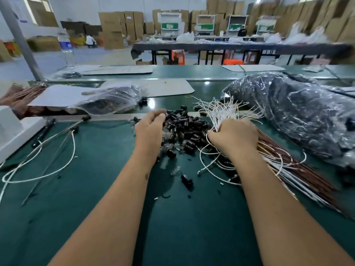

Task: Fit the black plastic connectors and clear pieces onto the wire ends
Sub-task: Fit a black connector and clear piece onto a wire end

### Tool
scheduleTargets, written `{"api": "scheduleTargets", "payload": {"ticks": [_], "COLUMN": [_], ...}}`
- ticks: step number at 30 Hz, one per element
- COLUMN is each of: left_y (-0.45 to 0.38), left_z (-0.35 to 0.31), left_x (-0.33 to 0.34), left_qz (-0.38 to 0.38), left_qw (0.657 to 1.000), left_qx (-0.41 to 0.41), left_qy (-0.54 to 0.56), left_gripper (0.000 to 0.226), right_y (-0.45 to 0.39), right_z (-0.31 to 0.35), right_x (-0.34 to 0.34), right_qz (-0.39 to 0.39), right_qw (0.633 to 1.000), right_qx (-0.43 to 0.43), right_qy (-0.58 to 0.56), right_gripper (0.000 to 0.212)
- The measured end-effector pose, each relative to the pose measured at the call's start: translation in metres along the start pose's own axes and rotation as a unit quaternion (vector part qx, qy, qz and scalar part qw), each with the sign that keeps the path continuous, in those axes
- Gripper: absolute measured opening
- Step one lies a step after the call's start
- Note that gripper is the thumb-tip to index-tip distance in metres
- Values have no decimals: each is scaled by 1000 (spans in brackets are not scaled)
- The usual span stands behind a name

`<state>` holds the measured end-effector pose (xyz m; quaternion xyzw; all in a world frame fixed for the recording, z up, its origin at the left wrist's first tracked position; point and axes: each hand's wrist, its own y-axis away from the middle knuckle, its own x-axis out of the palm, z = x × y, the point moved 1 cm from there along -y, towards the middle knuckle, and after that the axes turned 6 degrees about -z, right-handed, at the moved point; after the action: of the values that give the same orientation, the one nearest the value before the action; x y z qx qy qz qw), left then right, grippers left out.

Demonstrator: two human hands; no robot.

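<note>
A heap of black plastic connectors [187,129] lies in the middle of the green table [99,189], with small clear pieces [175,170] scattered at its near edge. My left hand [149,129] rests on the heap's left side with its fingers curled into the connectors; whether it holds one is hidden. My right hand [235,137] grips a bundle of white and brown wires [228,110], whose bare ends fan up past the fingers. The bundle's long tails [299,175] run to the right across the table.
A large black-filled plastic bag [299,116] lies at the right. A smaller bag of connectors [113,99] sits behind the heap at left. Loose white cables [48,148] with fitted ends lie at left, by a white box [11,129]. One single connector [186,180] lies nearer me.
</note>
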<state>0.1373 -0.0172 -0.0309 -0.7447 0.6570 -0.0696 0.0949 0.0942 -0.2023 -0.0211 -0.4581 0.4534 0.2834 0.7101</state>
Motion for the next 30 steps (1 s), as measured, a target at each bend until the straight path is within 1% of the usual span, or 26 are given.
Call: {"api": "scheduleTargets", "payload": {"ticks": [1, 3, 4, 5, 6, 8, 9, 10, 11, 13, 14, 15, 16, 18, 19, 21, 23, 25, 26, 28, 30], "left_y": [0, -2, -2, -2, -1, 2, 4, 5, 7, 11, 13, 16, 17, 19, 21, 23, 20, 17, 15, 15, 16], "left_z": [-2, -7, -8, -9, -9, -9, -10, -12, -13, -13, -11, -9, -7, -3, -2, -3, -1, 2, 2, -1, -4], "left_x": [-2, -5, -7, -8, -9, -9, -10, -10, -10, -8, -6, -4, -1, 5, 6, 7, 7, 7, 6, 6, 5], "left_qz": [10, 33, 36, 36, 35, 30, 25, 22, 18, 15, 16, 21, 29, 36, 31, 26, 42, 68, 72, 51, 8], "left_qw": [995, 954, 935, 927, 928, 941, 948, 957, 968, 991, 996, 997, 995, 980, 972, 967, 967, 966, 967, 965, 952], "left_qx": [-25, -74, -86, -91, -91, -80, -72, -62, -46, 6, 36, 65, 90, 125, 137, 148, 139, 130, 131, 163, 233], "left_qy": [99, 289, 342, 361, 358, 329, 309, 284, 245, 136, 77, 20, -36, -150, -190, -208, -209, -212, -207, -200, -200], "left_gripper": [23, 23, 23, 23, 23, 23, 23, 24, 25, 24, 22, 20, 19, 19, 20, 22, 24, 26, 27, 36, 61], "right_y": [0, 0, 0, -1, -2, -2, -2, 0, 0, -1, -1, -1, -2, -2, -3, -4, -4, -2, -1, -1, 0], "right_z": [1, 2, 1, -1, -3, -3, -2, -1, 1, 3, 3, 2, 2, 1, 1, 1, 0, -1, 0, 0, 3], "right_x": [0, 0, 0, 0, 1, 2, 3, 3, 3, 4, 5, 6, 6, 8, 8, 7, 6, 6, 6, 6, 2], "right_qz": [3, 4, -2, -11, -23, -24, -22, -27, -32, -35, -32, -28, -22, -5, 0, 9, 7, -7, -28, -118, -217], "right_qw": [1000, 999, 996, 992, 990, 994, 996, 997, 998, 998, 998, 998, 998, 997, 997, 996, 995, 996, 996, 991, 973], "right_qx": [-2, -3, 4, 16, 30, 51, 49, 47, 50, 47, 47, 48, 49, 65, 70, 70, 69, 68, 62, 36, -17], "right_qy": [-9, -54, -89, -122, -136, -97, -66, -46, -37, -26, -26, -25, -24, -36, -42, -55, -65, -64, -56, -49, -71], "right_gripper": [33, 26, 22, 15, 12, 20, 18, 12, 9, 18, 15, 9, 8, 21, 24, 20, 5, 7, 6, 11, 11]}}
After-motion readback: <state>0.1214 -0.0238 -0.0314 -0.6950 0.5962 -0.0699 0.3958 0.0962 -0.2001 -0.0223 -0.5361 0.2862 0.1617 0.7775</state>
